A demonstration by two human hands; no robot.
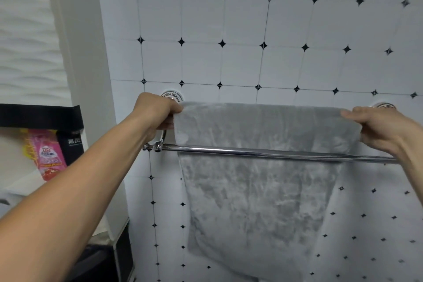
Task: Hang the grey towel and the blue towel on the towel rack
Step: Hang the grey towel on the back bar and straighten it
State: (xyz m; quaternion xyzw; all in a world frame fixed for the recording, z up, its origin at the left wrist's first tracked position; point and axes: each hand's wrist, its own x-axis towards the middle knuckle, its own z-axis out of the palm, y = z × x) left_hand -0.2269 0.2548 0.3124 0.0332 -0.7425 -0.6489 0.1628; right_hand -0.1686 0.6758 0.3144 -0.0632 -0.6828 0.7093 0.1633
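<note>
the left hand (158,110) pinches the grey towel (258,190) at its top left corner and the right hand (377,128) pinches the top right, holding it taut across the towel rack (158,146), behind the front bar (274,153). level both corners before letting go. the blue towel is out of view.

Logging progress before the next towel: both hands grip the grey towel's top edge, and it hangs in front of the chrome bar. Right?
Not quite. The head view shows the chrome bar crossing in front of the grey towel, so the towel hangs behind it. The rest holds: the left hand and right hand both grip its top edge.
</note>
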